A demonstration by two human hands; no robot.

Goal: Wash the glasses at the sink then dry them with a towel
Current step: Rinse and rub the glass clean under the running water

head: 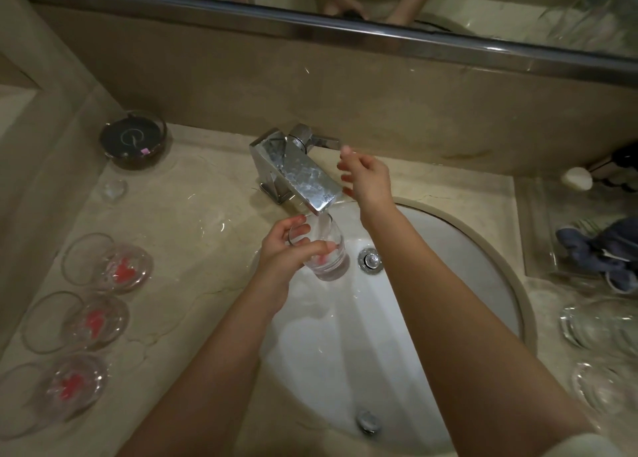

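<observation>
My left hand (286, 249) grips a clear glass (326, 249) tilted under the chrome faucet spout (303, 177), over the white sink basin (345, 336). My right hand (366, 177) hovers open beside the faucet, its fingertips close to the lever handle (324, 142). Three glasses with red marks in their bottoms (117, 266) (91, 322) (70, 384) stand in a row on the marble counter at the left. A dark blue towel (600, 249) lies in a clear tray at the right.
More clear glasses (597, 325) (604, 384) stand on the counter at the right. A dark glass dish (133, 139) sits at the back left, a white soap (576, 178) at the back right. The sink drain (370, 259) lies right of the held glass. A mirror runs along the top.
</observation>
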